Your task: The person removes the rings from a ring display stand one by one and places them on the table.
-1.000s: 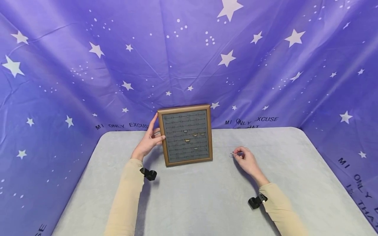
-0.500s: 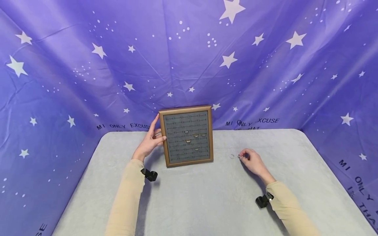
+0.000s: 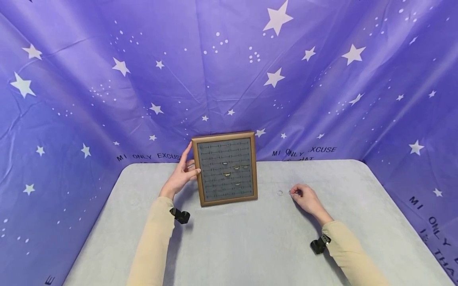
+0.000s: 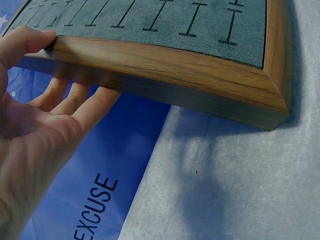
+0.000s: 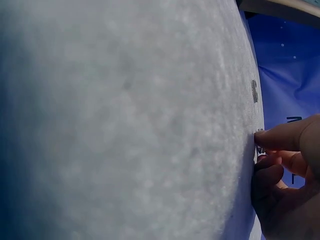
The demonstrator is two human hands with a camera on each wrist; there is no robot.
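Note:
A ring display case [image 3: 254, 174] with a brown wood-look frame and grey-green slotted lining leans upright on the table. Several gold and silver rings [image 3: 227, 174] sit in its slots. My left hand [image 3: 180, 178] holds the case's left side, thumb on the front and fingers along the side and behind, as the left wrist view shows. To the right of the case, my right hand [image 3: 305, 197] is low at the tabletop, thumb and fingertips pinching a small silver ring [image 5: 260, 142]. Just left of those fingertips, another silver ring [image 3: 280, 193] lies on the table.
A pale grey cloth covers the table [image 3: 243, 246]. Behind and at both sides hangs a purple-blue curtain [image 3: 200, 59] with white stars and printed words, close behind the case. A small black camera [image 3: 320, 244] is strapped to each wrist.
My right hand has shifted right, off the ring that now lies uncovered, to the second ring. My left hand still holds the case in place. The head view has tilted slightly.

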